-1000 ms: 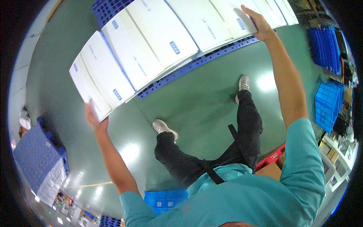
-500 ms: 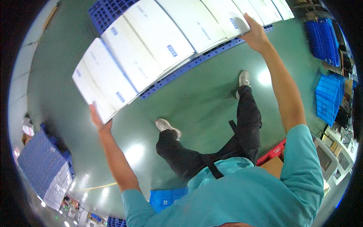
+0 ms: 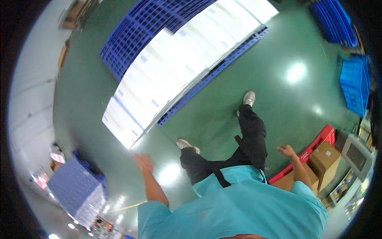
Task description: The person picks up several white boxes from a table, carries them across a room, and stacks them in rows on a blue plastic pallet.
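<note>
A long row of white boxes lies side by side along the front of a blue plastic pallet. My left hand is just off the near left corner of the row, blurred, with fingers loosely spread and nothing in them. Well away from the boxes, my right hand hangs at my right side near a red pallet. Its fingers are slightly bent and it holds nothing.
Brown cardboard boxes sit by the red pallet at the right. Blue crates and stacked blue pallets stand farther right. A wrapped, blue-covered stack is at lower left. My feet are on the green floor.
Both hands have let go of the white boxes and drawn back toward my body. The right hand has dropped to my side. The row now appears farther from me, on the pallet.
</note>
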Motion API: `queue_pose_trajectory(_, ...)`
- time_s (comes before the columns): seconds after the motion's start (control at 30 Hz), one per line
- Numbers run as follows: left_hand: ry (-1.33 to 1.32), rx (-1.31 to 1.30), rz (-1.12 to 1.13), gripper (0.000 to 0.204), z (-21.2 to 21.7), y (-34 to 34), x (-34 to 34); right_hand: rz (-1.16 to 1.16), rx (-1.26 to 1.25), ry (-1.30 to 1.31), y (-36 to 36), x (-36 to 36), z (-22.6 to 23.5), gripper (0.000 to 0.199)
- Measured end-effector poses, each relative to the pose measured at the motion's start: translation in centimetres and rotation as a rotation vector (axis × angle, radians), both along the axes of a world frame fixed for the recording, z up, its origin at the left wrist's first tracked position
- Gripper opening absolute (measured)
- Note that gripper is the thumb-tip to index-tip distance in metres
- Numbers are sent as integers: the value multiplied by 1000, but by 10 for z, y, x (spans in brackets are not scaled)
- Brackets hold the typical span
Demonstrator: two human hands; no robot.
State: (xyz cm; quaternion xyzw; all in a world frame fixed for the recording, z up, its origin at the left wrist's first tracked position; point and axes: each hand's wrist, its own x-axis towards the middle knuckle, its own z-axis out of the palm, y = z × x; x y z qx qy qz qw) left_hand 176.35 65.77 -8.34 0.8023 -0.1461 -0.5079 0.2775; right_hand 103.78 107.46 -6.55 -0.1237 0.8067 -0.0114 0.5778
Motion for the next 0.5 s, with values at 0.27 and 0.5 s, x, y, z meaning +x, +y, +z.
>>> queue_pose_trajectory(0.27, 29, 919, -1276, 56, 95, 58, -289, -283, -99, -192, -36, -97, 49, 37)
queue_pose_trajectory(0.5, 84, 290, -856, 41, 126, -85, -501, -296, -587, 207, -147, -315, 123, 50)
